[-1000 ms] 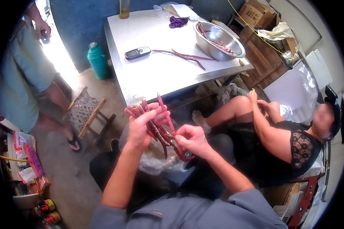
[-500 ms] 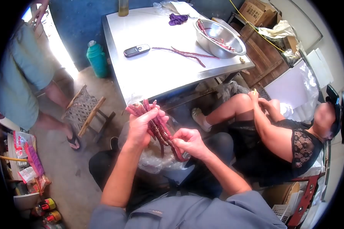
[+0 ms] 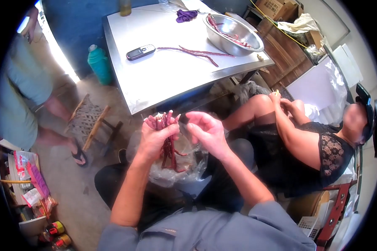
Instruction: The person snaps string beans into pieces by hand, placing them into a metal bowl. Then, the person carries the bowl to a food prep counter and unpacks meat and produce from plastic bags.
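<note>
Over our lap: we hold a bundle of purple beans (image 3: 167, 140) above a clear plastic bag (image 3: 171, 169).
Left hand (image 3: 155, 140): closed in a fist round the beans, gripping them near their top ends.
Right hand (image 3: 207, 131): half open, fingers curled, holding nothing we can make out; it sits just right of the bean tips.
Bean axis: near upright, cut ends poking up above the left fist, tails hanging down into the bag.
Nearer hand: the left has them; the right is apart from them but close.
Table (image 3: 155, 79): beyond our hands, carrying a phone (image 3: 140, 52), loose beans (image 3: 194, 53) and a steel bowl (image 3: 232, 35).
Right of us: a seated person (image 3: 305, 142), hands busy over their knee.
Left: a standing person (image 3: 19, 83).
</note>
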Demonstrator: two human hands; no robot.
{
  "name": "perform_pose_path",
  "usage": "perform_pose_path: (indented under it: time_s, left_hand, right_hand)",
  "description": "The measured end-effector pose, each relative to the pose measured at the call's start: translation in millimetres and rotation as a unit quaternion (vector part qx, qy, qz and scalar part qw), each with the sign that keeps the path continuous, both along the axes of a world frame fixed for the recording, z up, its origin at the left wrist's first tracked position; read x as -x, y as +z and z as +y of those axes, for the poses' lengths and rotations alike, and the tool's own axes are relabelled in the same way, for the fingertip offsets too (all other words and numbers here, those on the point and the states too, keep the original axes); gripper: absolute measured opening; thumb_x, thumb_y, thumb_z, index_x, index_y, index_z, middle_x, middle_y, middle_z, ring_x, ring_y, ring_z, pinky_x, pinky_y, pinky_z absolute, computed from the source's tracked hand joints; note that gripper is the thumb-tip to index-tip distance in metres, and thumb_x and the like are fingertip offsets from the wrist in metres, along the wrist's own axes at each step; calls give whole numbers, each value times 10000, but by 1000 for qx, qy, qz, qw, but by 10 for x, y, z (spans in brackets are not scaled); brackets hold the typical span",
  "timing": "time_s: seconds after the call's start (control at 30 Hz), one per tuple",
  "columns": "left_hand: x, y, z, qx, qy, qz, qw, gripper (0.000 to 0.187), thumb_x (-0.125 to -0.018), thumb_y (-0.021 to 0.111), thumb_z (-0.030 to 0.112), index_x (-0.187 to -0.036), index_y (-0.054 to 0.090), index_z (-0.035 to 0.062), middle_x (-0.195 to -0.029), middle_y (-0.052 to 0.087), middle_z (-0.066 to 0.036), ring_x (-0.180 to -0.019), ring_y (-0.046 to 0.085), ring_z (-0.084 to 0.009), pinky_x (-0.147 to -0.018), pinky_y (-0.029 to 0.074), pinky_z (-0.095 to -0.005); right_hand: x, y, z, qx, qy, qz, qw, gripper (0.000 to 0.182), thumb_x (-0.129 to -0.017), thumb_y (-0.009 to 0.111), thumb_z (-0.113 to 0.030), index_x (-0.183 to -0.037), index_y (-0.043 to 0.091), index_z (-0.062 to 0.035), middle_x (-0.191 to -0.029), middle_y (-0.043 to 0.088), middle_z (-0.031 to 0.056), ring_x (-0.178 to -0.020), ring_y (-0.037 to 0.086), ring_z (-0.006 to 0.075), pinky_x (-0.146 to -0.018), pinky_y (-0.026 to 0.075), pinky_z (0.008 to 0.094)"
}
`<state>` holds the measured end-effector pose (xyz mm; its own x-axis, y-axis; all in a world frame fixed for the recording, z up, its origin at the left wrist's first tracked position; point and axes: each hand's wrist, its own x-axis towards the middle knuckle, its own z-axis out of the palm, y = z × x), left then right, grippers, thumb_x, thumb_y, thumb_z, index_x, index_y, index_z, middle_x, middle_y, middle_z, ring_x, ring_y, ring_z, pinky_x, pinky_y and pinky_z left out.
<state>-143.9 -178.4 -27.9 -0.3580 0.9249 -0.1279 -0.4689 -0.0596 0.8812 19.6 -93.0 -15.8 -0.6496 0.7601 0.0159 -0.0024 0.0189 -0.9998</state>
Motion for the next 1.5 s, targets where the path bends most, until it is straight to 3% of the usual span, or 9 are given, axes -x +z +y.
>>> perform_pose_path:
  time_s: [0.3, 0.57, 0.73, 0.83, 0.9, 1.1, 1.2, 1.27, 1.5]
  left_hand:
    - [-9, -1, 6, 10, -59, 38, 997, 144, -791, 745, 41, -909, 675, -2, -733, 645, -33, -588, 602, -116, -542, 491, -254]
    - [-46, 45, 10, 66, -111, 169, 977, 71, -850, 666, 64, -866, 674, -4, -662, 598, 11, -576, 544, -58, -518, 436, -235]
    - [-124, -84, 21, 63, -113, 201, 971, 75, -832, 631, 64, -821, 678, 6, -613, 570, 21, -548, 529, -49, -501, 430, -235]
    - [-195, 22, 18, 36, -85, 138, 986, 117, -872, 648, 78, -776, 651, 11, -663, 601, 4, -548, 532, -67, -494, 432, -237]
    - [-204, -28, 38, 34, -73, 130, 988, 115, -871, 662, 85, -782, 654, 13, -665, 605, 4, -551, 533, -67, -492, 427, -236]
    - [-198, -39, 26, 39, -46, 90, 994, 109, -848, 716, 101, -808, 662, 15, -668, 617, -7, -551, 541, -76, -487, 421, -238]
    - [-150, 8, -5, 41, -76, 111, 990, 111, -846, 700, 106, -798, 665, 12, -646, 611, -14, -536, 548, -83, -481, 430, -241]
    - [-130, -18, -19, 44, -92, 121, 987, 92, -843, 675, 85, -795, 663, 8, -638, 605, -14, -532, 546, -85, -479, 429, -242]
    - [-213, -1, 3, 53, -113, 119, 985, 79, -819, 607, 39, -774, 647, -12, -626, 594, -26, -525, 539, -93, -480, 426, -250]
  right_hand:
    - [9, 57, 121, -185, 33, -60, 980, 118, -920, 621, -15, -1018, 672, 25, -828, 652, 38, -649, 609, 58, -565, 485, 200]
    - [-46, -19, 153, -463, 52, -90, 880, 66, -765, 666, -16, -826, 642, -12, -737, 629, 123, -592, 637, 282, -528, 520, 345]
    - [-80, -84, 129, -509, 54, -136, 848, 66, -744, 675, -24, -796, 635, -18, -718, 627, 127, -604, 643, 277, -545, 528, 348]
    - [-60, -162, 67, -373, -2, -95, 923, 33, -781, 657, -27, -792, 639, -2, -685, 641, 96, -578, 639, 191, -535, 516, 301]
    - [-11, -230, 14, -138, -57, -36, 988, 68, -830, 635, -43, -792, 642, 14, -679, 651, 44, -605, 622, 110, -539, 501, 261]
    - [79, -203, -53, 214, -90, 78, 970, 52, -831, 619, -25, -792, 637, 5, -668, 626, 52, -474, 480, 51, -426, 371, 190]
    - [49, -224, -49, 187, -75, 44, 979, 64, -837, 612, -21, -783, 626, 11, -684, 631, 41, -513, 524, 63, -457, 405, 205]
    - [-9, -243, -14, -149, -18, -21, 988, 39, -825, 622, -14, -793, 619, 9, -689, 630, 51, -568, 575, 98, -499, 446, 243]
    - [-207, -74, 182, -394, 94, -85, 910, 73, -785, 658, -4, -842, 615, -13, -790, 650, 142, -669, 652, 292, -587, 521, 353]
